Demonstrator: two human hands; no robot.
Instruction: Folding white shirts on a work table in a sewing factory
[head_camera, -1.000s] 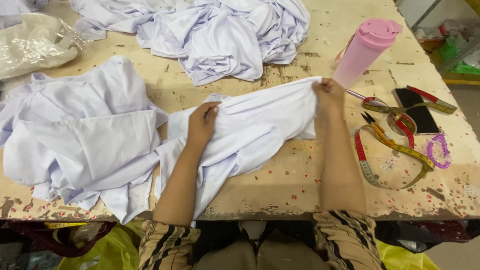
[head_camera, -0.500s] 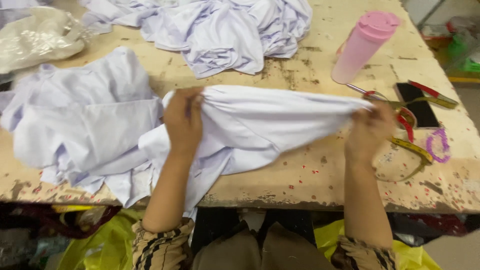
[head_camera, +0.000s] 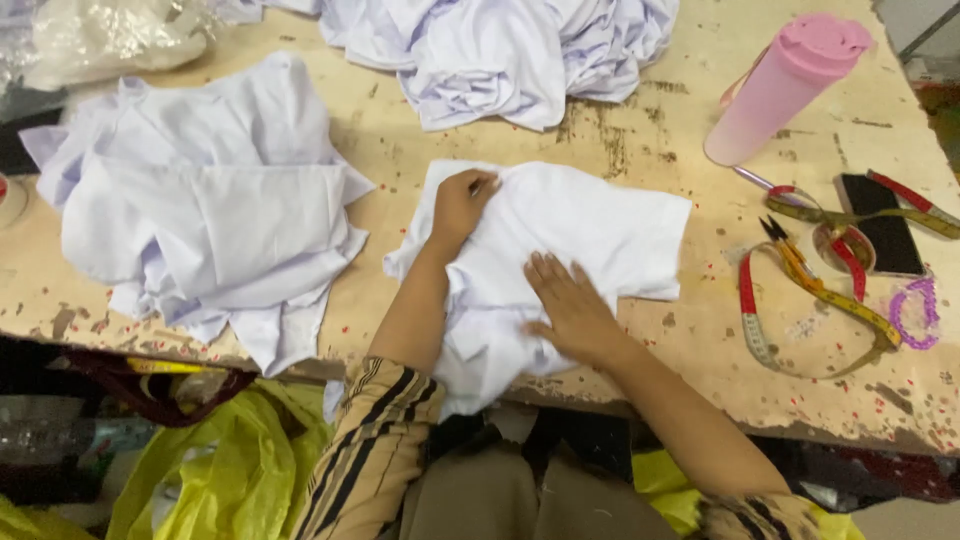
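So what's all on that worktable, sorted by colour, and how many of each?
White: 3, the folded garment under both hands, the pile on the left, the heap at the back.
Pink: 1, the tumbler.
Black: 1, the phone.
Purple: 1, the small loop.
Red and yellow: 1, the measuring tape.
Total: 7.

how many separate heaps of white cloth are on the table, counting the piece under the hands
3: a pile at the left, a heap at the top middle, and the piece under both hands. How many garments each heap holds cannot be told.
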